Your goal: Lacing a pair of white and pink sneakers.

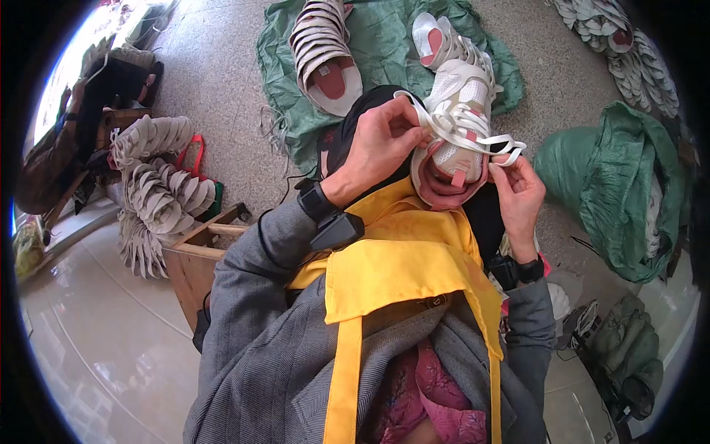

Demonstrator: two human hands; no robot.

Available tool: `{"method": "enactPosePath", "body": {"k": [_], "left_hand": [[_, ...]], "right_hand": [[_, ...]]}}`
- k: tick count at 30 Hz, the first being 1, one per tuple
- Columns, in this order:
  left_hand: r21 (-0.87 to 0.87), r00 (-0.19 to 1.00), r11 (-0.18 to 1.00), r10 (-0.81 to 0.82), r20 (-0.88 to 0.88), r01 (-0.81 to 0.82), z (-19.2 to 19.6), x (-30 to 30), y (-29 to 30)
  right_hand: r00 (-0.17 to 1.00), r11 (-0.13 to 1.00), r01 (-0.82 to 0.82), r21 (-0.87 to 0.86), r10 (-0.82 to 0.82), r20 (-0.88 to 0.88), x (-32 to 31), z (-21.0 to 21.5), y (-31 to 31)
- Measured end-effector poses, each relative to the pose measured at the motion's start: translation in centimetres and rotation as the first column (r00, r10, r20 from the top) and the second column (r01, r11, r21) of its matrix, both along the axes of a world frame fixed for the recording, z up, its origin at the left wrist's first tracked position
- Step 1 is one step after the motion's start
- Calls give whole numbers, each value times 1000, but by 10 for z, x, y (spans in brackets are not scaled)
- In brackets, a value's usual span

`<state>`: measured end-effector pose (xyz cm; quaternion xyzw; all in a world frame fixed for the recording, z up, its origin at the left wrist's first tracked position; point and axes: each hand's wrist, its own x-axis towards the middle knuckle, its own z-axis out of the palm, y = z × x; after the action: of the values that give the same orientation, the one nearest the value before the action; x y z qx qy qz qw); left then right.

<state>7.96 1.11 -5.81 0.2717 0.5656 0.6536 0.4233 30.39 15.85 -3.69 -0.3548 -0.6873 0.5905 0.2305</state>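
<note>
A white sneaker upper (447,157) with pink lining and a pink heel tab rests at my knees, its toe pointing away and its collar towards me. White shoelace (473,132) runs across it in loose loops. On the left side of the collar, my left hand (381,144) pinches a part of the lace between thumb and fingers. My right hand (520,196) holds the other part by its fingertips, right of the collar. The lace is lifted off the tongue between both hands. My fingers hide where each lace end lies.
A green woven sheet (285,122) on the floor carries a row of nested uppers (322,52). More stacked uppers (166,189) lie at left beside a wooden box (188,259). A green sack (617,192) stands right. Further uppers (629,55) sit at far right.
</note>
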Motion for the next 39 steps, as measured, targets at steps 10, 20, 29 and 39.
{"method": "enactPosePath", "body": {"k": [10,20,29,39], "left_hand": [[-95,845,995,-31,-534,-23,23,3,5],[47,685,995,-26,-728,88,29,-2,11],[6,731,999,-21,-682,34,26,3,8],[-104,835,995,-47,-548,-12,24,9,1]], "right_hand": [[1000,1000,0,12,1,-7,0,-1,0],[999,999,-9,-52,7,-37,0,1,1],[996,999,45,-5,-45,-79,0,-5,-5],[986,972,90,215,-117,117,1,10,-7]]}}
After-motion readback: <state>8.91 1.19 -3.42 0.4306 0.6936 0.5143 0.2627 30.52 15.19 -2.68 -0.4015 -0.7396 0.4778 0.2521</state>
